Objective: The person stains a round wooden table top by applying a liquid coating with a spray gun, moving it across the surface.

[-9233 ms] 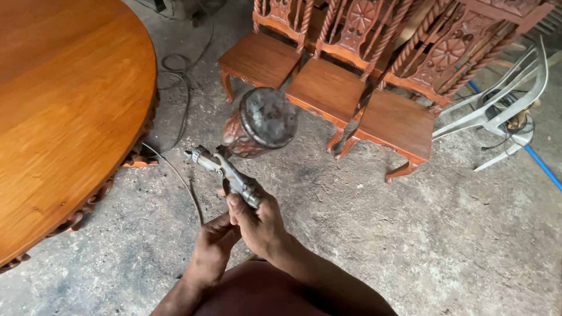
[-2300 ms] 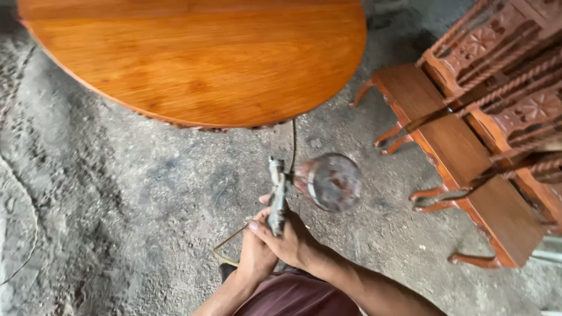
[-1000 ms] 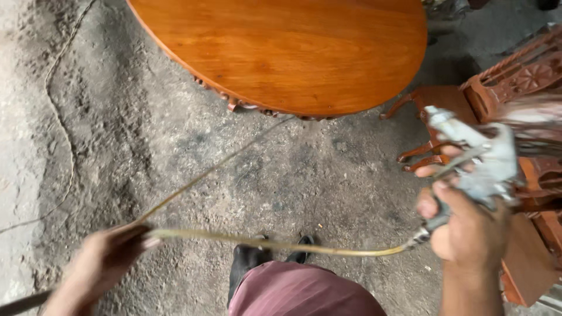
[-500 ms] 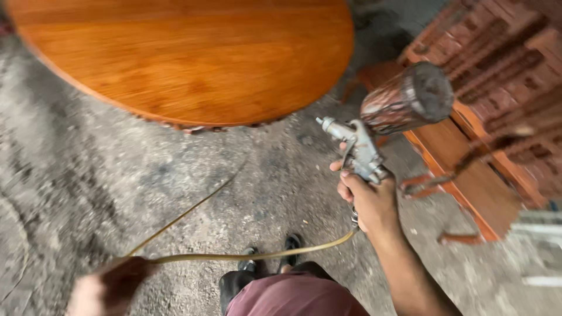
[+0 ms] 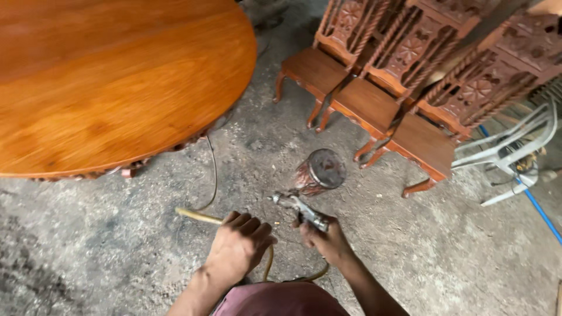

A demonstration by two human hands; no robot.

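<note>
My right hand (image 5: pixel 328 240) grips a metal spray gun (image 5: pixel 301 209) whose stained cup (image 5: pixel 320 171) points away from me, low over the concrete floor. My left hand (image 5: pixel 240 246) is closed around the yellowish air hose (image 5: pixel 198 216) that runs from the gun's handle and loops under my wrists. A large round polished wooden table (image 5: pixel 105 82) fills the upper left. Both hands are close together in front of my body.
Three carved wooden chairs (image 5: pixel 374 99) stand in a row at the upper right. A white plastic chair (image 5: pixel 509 158) lies beside them, with a blue hose (image 5: pixel 541 210) on the floor. A thin cable (image 5: pixel 212 175) trails from under the table.
The spray gun has come down from a raised position at my right to low in front of me. My left hand moved in from the far left along the hose to beside the gun.
</note>
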